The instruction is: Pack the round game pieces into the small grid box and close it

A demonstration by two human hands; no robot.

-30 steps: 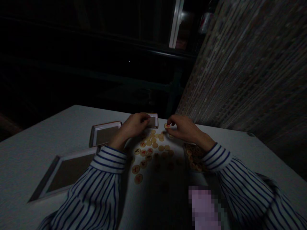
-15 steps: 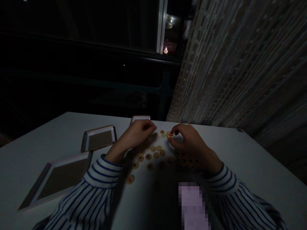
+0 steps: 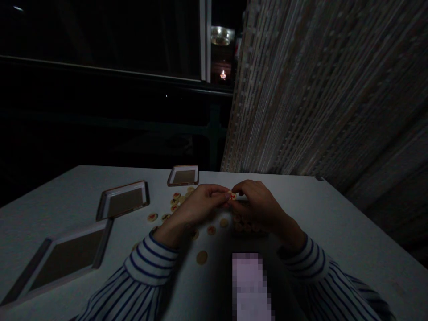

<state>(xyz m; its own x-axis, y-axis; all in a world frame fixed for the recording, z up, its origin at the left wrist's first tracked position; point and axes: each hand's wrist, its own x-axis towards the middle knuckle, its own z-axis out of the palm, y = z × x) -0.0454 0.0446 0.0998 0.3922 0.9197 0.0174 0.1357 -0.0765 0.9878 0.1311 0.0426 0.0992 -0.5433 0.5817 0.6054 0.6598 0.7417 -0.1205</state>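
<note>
One big tray (image 3: 70, 258) lies at eight o'clock from a red-marked disc (image 3: 233, 196), a loose disc (image 3: 201, 257) at seven, a filled box (image 3: 249, 234) at five. The right hand (image 3: 259, 199) pinches the red-marked disc; the left hand (image 3: 203, 201) touches its nine-o'clock edge, grip impossible to tell. Farther: medium tray (image 3: 123, 203) at nine, small tray (image 3: 183, 177) at ten.

A pale round piece (image 3: 233, 196) with a red mark sits between the fingers (image 3: 240, 186). Loose discs (image 3: 202, 257) lie scattered leftward, some blank; a shadowed cluster (image 3: 246, 227) sits nearer, right.
</note>
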